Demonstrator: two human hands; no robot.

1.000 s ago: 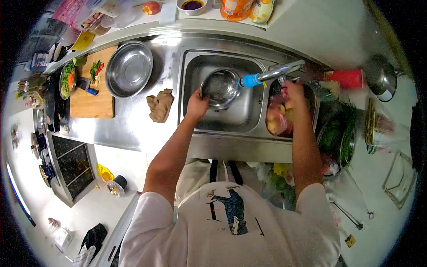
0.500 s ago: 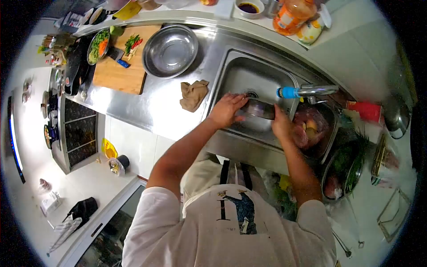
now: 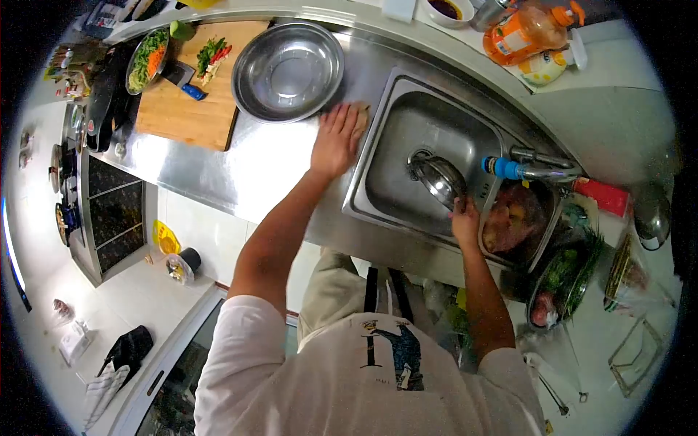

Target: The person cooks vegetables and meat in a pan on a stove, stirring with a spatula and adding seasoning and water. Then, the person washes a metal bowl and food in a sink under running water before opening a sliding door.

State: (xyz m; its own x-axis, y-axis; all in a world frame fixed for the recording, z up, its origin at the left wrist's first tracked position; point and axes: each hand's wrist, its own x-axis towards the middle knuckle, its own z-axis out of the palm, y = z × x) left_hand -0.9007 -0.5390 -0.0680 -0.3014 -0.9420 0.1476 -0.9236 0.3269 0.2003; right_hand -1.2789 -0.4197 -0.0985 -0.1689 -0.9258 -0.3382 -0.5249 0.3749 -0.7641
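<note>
My left hand (image 3: 336,142) is over a brown cloth (image 3: 362,118) on the steel counter, between the wide metal basin and the sink. Its fingers cover most of the cloth, and a bunched edge shows at the thumb side. In my right hand (image 3: 465,220) is the rim of a small metal bowl (image 3: 441,181), tilted inside the sink (image 3: 396,185) near the drain. The underside of that grip is hidden. Above the sink's right side reaches the faucet (image 3: 542,171) with its blue nozzle.
A large metal basin (image 3: 254,83) stands beside a wooden cutting board (image 3: 185,123) with chopped vegetables and a blue-handled cleaver (image 3: 193,91). Right of the sink, a smaller basin holds bagged meat (image 3: 507,227). Greens (image 3: 563,269) lie further right. Orange bottle (image 3: 520,38) on the ledge.
My left hand has left the bowl and moved left onto the cloth, which has shifted toward the back. My right hand alone now holds the bowl, tilted in the sink.
</note>
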